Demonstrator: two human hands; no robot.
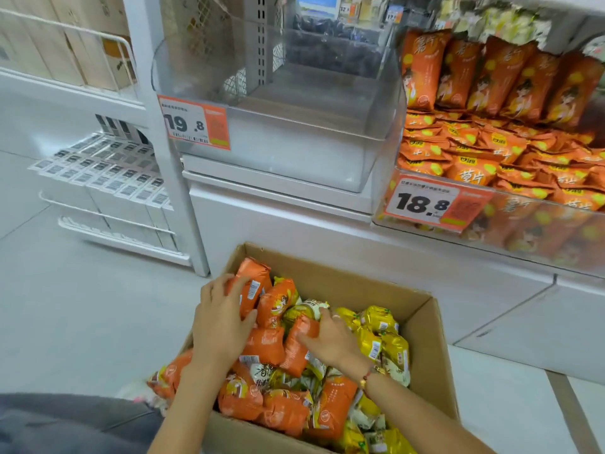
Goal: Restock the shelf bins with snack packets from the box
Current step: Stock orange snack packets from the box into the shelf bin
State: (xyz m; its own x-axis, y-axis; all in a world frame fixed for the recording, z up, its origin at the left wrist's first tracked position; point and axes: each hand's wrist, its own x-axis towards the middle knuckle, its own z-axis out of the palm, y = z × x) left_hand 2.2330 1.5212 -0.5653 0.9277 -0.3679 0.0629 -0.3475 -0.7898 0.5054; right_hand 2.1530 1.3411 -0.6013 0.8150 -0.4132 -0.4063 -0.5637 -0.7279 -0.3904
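Left hand (220, 322), lower centre of the frame: we log it spread over the orange packets (262, 322) at the left side of the cardboard box (422, 326), fingers curled round the upright packet at the box's far-left corner, thumb pressed on its near face. Right hand (330, 339), just right of it: fingers fairly straight and laid flat across an orange packet mid-box, fingertips reaching a pale green-white one; it presses rather than grips, so far as we can judge. The box sits on the floor at bottom centre, full of orange packets on its left and yellow packets (376, 329) on its right. The clear bin (294, 152) at upper centre, behind the 19.8 price tag (194, 124), looks empty; the orange-stocked bin (491, 152) at upper right carries the 18.8 tag (429, 203). Our judgement for this step: gather several orange packets between both palms, squeeze lightly so the puffed bags do not burst or slip, and lift them together. Which bin they belong in we cannot settle; the tag lettering is too blurred to read. The box's near wall is cut off by the bottom edge, the packets beneath the top layer are hidden, and the upper shelf stock is smeared by motion blur.
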